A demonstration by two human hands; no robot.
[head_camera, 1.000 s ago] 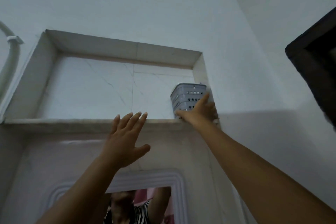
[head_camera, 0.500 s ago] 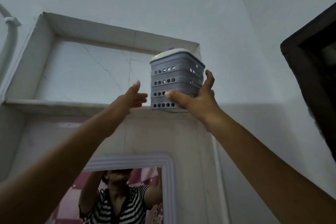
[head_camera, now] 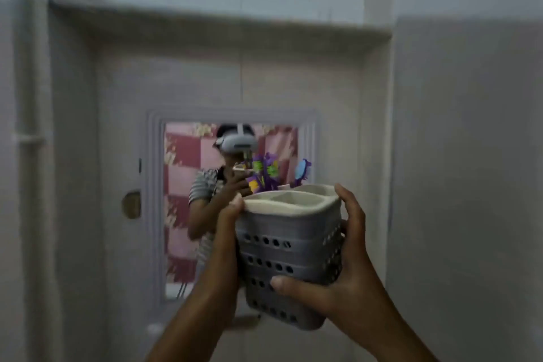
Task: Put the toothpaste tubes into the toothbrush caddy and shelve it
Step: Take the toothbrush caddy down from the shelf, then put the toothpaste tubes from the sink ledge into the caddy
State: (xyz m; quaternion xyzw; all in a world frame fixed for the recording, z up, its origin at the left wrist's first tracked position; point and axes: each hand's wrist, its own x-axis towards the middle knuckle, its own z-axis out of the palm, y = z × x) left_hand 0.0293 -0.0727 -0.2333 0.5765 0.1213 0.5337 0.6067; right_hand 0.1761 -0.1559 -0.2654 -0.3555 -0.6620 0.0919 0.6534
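You had lifted the caddy [head_camera: 289, 256] off the shelf [head_camera: 223, 23]; left hand [head_camera: 227, 232] and right hand [head_camera: 346, 276] now clasped its sides before the mirror [head_camera: 188, 214].

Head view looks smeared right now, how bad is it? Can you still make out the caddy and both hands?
Head view: heavy motion blur and dim, flat light; the caddy and both hands, left hand and right hand, stay readable; the mirror and wall edges smear.

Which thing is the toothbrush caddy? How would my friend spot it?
Find the wall mirror in the middle of the pale wall. Just right of it and lower, the left hand and right hand hold the caddy: a grey box with rows of round holes and a cream rim.
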